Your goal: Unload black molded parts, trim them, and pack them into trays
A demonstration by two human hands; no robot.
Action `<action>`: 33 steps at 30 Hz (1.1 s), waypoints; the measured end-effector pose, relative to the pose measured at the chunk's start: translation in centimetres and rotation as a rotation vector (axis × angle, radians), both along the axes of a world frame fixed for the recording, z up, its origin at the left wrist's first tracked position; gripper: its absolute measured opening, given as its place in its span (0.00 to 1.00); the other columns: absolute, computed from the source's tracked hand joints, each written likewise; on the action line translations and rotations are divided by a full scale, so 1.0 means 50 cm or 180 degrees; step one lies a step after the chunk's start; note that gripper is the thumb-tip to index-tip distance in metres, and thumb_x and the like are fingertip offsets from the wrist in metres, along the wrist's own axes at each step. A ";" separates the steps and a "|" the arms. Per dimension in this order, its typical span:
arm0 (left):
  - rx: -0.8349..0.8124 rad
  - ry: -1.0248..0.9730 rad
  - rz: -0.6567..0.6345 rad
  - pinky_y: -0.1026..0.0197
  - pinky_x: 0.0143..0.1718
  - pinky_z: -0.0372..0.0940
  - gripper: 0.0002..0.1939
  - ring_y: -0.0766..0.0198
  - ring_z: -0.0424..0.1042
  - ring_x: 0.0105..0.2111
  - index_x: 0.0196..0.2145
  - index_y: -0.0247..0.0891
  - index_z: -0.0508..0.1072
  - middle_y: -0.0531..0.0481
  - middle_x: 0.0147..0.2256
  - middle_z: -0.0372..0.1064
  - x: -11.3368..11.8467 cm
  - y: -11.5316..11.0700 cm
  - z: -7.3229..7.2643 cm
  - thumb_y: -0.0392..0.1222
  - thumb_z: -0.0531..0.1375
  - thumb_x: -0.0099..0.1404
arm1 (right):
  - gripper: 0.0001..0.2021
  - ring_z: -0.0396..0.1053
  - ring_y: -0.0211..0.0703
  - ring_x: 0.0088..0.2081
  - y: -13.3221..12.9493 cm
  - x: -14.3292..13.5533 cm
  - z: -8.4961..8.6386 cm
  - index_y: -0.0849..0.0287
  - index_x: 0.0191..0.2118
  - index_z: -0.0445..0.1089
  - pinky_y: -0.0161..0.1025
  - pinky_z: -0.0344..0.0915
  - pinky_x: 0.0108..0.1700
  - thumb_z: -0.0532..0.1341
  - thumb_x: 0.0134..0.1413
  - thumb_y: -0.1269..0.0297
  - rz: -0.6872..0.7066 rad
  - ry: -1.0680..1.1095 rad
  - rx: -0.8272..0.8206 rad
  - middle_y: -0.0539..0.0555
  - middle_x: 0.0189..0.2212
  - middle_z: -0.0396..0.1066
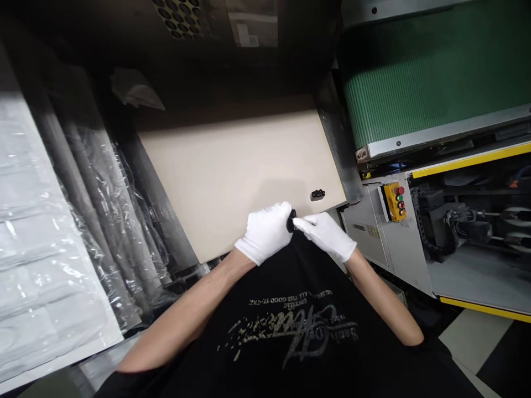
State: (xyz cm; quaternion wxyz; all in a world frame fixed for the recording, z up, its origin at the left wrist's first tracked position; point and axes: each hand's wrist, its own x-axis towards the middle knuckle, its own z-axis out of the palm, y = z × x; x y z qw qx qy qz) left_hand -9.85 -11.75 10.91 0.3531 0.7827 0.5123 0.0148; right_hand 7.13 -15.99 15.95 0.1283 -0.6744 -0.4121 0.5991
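Observation:
A small black part (pixel 291 221) is held up close to my body, at the near edge of the beige board (pixel 232 166). My left hand (pixel 269 229), in a white glove, is closed on its left side. From the right, my right hand (pixel 326 233), also gloved in white, pinches at the same part with thumb and fingers. The fingertips partly hide its shape. Another small black piece (pixel 318 193) lies on the board near its right corner.
Plastic-covered white sheets (pixel 50 265) stand at the left. A green conveyor belt (pixel 431 77) and a yellow button box (pixel 395 202) are at the right. A tray of round black pieces (pixel 179 17) sits at the back, beside a plastic bag (pixel 254 22).

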 end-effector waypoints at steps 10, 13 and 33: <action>-0.1226 -0.2771 0.1100 0.60 0.32 0.65 0.18 0.67 0.63 0.27 0.42 0.40 0.69 0.54 0.33 0.67 -0.046 0.014 0.079 0.42 0.70 0.57 | 0.24 0.35 0.29 0.17 0.004 0.051 0.063 0.55 0.39 0.77 0.34 0.39 0.19 0.62 0.65 0.36 -0.1705 0.1888 0.0328 0.40 0.19 0.51; -0.1221 -0.2779 0.1053 0.60 0.29 0.64 0.17 0.68 0.62 0.26 0.42 0.41 0.69 0.55 0.32 0.66 -0.046 0.011 0.098 0.42 0.70 0.58 | 0.26 0.38 0.29 0.17 0.006 0.036 0.051 0.57 0.39 0.77 0.34 0.40 0.19 0.64 0.63 0.35 -0.1616 0.1780 0.0234 0.41 0.19 0.54; -0.0162 -0.1093 0.0091 0.59 0.28 0.62 0.10 0.64 0.70 0.25 0.32 0.41 0.68 0.53 0.29 0.71 -0.084 0.034 0.182 0.45 0.65 0.64 | 0.17 0.69 0.39 0.28 0.019 0.011 0.209 0.55 0.47 0.77 0.36 0.61 0.31 0.53 0.78 0.55 0.1920 -0.1560 0.2125 0.50 0.29 0.73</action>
